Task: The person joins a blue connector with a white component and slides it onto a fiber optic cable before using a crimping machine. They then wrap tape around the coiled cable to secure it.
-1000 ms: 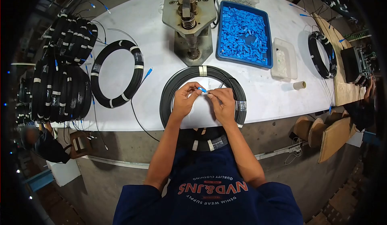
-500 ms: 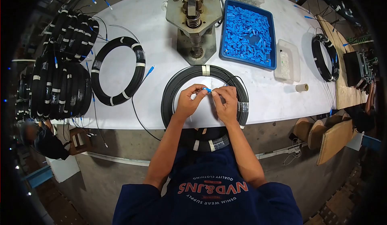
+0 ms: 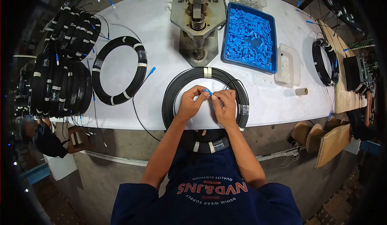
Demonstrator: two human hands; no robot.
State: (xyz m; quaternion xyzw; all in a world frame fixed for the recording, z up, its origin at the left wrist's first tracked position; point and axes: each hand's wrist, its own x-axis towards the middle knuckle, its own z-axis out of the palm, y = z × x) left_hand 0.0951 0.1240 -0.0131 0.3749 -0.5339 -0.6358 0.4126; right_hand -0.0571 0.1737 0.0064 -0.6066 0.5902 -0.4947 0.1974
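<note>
At the near edge of the white table [image 3: 262, 100], a black cable coil [image 3: 173, 92] lies flat and partly overhangs the rim, which seems to keep its loose end within easy reach of both hands. Inside that ring the left hand [image 3: 189, 103] has its fingertips pinched together on a small blue connector [image 3: 207, 91], while the right hand [image 3: 225, 106] is pinched just beside it on what looks like the thin cable end; whether it touches the connector itself is too small to tell. The two hands meet almost fingertip to fingertip, held low over the table, probably to steady such a small part.

Farther left lies a second coil [image 3: 119, 69] with a blue-tipped end trailing toward the middle, and beyond it a stack of coils [image 3: 60, 84]. At the far middle stands a metal press [image 3: 197, 19], facing the person. To its right sits a blue tray [image 3: 225, 35] heaped with blue pieces, then a clear box [image 3: 288, 61] and a small tape roll [image 3: 301, 91], all within arm's reach.
</note>
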